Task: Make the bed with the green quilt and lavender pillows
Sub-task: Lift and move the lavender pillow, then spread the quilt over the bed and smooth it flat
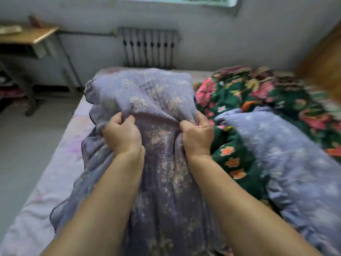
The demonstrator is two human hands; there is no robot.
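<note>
A lavender pillow [145, 93] with a pale flower print fills the middle of the view, lifted off the bed [55, 163]. My left hand [120, 133] grips a bunch of its cloth on the left side. My right hand [198, 133] grips the cloth on the right side. The green quilt [238, 100] with red and pink flowers lies crumpled on the right half of the bed. A second lavender pillow [287, 159] lies on top of the quilt at the right.
A wooden desk [31, 36] on metal legs stands at the far left beside the bed. A grey radiator [149, 47] is fixed to the wall behind the bed. The wooden headboard [324, 67] shows blurred at the right edge. Grey floor [27, 130] lies left of the bed.
</note>
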